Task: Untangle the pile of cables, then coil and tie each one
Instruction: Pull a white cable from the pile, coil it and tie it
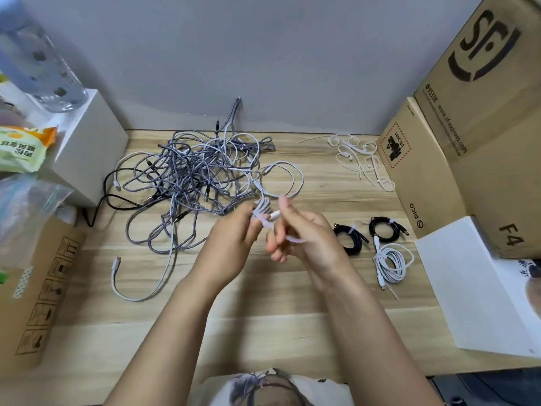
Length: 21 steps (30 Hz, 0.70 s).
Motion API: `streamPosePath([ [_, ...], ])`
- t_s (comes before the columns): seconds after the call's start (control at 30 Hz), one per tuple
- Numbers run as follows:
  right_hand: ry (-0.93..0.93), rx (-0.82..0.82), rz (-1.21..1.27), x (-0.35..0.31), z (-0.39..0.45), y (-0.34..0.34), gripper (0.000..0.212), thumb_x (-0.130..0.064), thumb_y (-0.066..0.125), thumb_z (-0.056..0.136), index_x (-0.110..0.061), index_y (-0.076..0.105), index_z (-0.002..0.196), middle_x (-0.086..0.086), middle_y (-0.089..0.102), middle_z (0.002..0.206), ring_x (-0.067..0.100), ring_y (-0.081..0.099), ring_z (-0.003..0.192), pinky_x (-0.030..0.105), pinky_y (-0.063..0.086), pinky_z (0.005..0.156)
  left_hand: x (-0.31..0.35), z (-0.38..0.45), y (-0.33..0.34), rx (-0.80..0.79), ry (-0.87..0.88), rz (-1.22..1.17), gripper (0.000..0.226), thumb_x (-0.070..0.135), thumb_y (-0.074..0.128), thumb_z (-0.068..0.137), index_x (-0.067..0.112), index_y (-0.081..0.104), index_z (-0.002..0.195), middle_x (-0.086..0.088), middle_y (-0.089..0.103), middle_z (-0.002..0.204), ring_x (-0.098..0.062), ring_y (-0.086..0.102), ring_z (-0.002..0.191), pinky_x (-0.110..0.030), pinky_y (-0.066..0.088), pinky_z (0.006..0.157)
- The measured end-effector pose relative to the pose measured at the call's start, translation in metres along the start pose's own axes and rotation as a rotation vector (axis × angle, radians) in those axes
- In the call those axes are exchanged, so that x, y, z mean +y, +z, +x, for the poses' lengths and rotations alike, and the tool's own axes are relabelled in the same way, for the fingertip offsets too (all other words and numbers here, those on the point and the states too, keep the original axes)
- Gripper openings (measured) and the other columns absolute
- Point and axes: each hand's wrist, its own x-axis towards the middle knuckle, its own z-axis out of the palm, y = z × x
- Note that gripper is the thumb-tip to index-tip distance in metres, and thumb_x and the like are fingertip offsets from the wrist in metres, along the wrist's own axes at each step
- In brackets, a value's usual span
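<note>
White cable coil (288, 178) between both hands.

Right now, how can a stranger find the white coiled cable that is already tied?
Start at the big cardboard box on the right of the wooden table. Before it lie three tied coils. The white coiled cable is nearest the person; the two black coils lie beyond it.
</note>
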Motion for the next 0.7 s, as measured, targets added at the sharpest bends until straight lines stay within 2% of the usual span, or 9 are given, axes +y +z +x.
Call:
streamPosePath([
  [0.07, 0.021, -0.007, 0.023, 0.009, -0.003, 0.000, 0.037, -0.029, 0.057, 0.085, -0.013, 0.053, 0.051, 0.004, 0.057, 0.049, 0.013, 0.050, 0.038, 0.019, 0.041, 0.041, 0.000, 0.001, -0.002, 0.031, -0.030, -0.115, 0.022, 0.034, 0.045, 0.094, 0.019, 0.047, 0.078, 0.005, 0.048, 0.064, -0.011, 0.044, 0.063, -0.033, 0.037, 0.061],
  [0.17, 0.047, -0.028, 0.087, 0.017, -0.003, -0.003, 0.011, -0.007, 0.054, 0.090, -0.008, 0.049, 0.080, 0.003, 0.061, 0.051, 0.012, 0.056, 0.040, 0.019, 0.046, 0.044, -0.001, 0.003, -0.005, 0.032, -0.039, -0.157, 0.030, 0.043, 0.045, 0.087, 0.014, 0.052, 0.083, 0.008, 0.048, 0.063, -0.014, 0.043, 0.063, -0.039, 0.042, 0.063],
  [0.23, 0.064, -0.042, 0.092, 0.021, -0.001, -0.007, 0.012, -0.001, 0.053, 0.090, -0.009, 0.044, 0.090, 0.004, 0.063, 0.053, 0.013, 0.058, 0.042, 0.020, 0.048, 0.045, -0.002, 0.002, -0.006, 0.012, -0.034, -0.148, 0.025, 0.044, 0.045, 0.087, 0.021, 0.051, 0.082, 0.012, 0.052, 0.062, -0.012, 0.046, 0.062, -0.037, 0.041, 0.063],
  [0.3, 0.087, -0.068, 0.024, 0.023, 0.001, -0.009, 0.008, 0.000, 0.051, 0.092, -0.006, 0.049, 0.087, 0.004, 0.065, 0.055, 0.012, 0.060, 0.046, 0.019, 0.051, 0.048, -0.001, -0.001, -0.005, -0.014, -0.023, -0.091, 0.017, 0.044, 0.043, 0.087, 0.028, 0.048, 0.081, 0.009, 0.056, 0.062, -0.015, 0.053, 0.064, -0.036, 0.042, 0.064],
  [0.37, 0.123, -0.066, -0.045, 0.024, 0.002, -0.010, 0.014, 0.001, 0.048, 0.094, -0.005, 0.054, 0.083, 0.002, 0.064, 0.055, 0.009, 0.060, 0.046, 0.018, 0.052, 0.049, 0.000, -0.004, -0.002, -0.046, -0.021, -0.052, 0.015, 0.045, 0.044, 0.089, 0.032, 0.046, 0.082, 0.006, 0.057, 0.064, -0.020, 0.056, 0.066, -0.037, 0.043, 0.064],
  [0.43, 0.133, -0.043, -0.093, 0.024, 0.002, -0.008, 0.021, 0.002, 0.044, 0.096, -0.006, 0.055, 0.080, -0.001, 0.061, 0.053, 0.006, 0.053, 0.040, 0.016, 0.045, 0.042, 0.000, -0.006, 0.001, -0.060, -0.028, -0.047, 0.014, 0.038, 0.047, 0.095, 0.028, 0.047, 0.085, 0.007, 0.056, 0.062, -0.014, 0.052, 0.062, -0.034, 0.040, 0.062],
  [0.53, 0.168, -0.025, -0.118, 0.023, 0.000, -0.006, 0.027, -0.001, 0.040, 0.098, -0.010, 0.051, 0.075, -0.004, 0.045, 0.048, 0.000, 0.030, 0.031, 0.012, 0.023, 0.034, 0.003, -0.007, 0.002, -0.068, -0.059, -0.091, 0.017, 0.027, 0.047, 0.096, 0.019, 0.047, 0.081, 0.008, 0.056, 0.061, -0.002, 0.047, 0.057, -0.027, 0.038, 0.059],
  [0.6, 0.216, -0.020, -0.135, 0.022, 0.000, -0.003, 0.029, -0.008, 0.038, 0.099, -0.013, 0.048, 0.072, -0.007, 0.035, 0.043, -0.001, 0.019, 0.031, 0.011, 0.015, 0.032, 0.003, -0.007, 0.003, -0.061, -0.106, -0.147, 0.022, 0.026, 0.047, 0.097, 0.017, 0.047, 0.076, 0.008, 0.053, 0.063, -0.006, 0.043, 0.056, -0.030, 0.037, 0.059],
  [0.7, 0.241, -0.002, -0.133, 0.021, -0.002, 0.002, 0.032, -0.012, 0.037, 0.095, -0.015, 0.042, 0.064, -0.010, 0.028, 0.039, 0.000, 0.015, 0.031, 0.012, 0.012, 0.032, 0.005, -0.007, 0.003, -0.049, -0.150, -0.269, 0.031, 0.034, 0.046, 0.096, 0.017, 0.046, 0.070, 0.004, 0.049, 0.057, -0.013, 0.037, 0.053, -0.029, 0.033, 0.052],
])
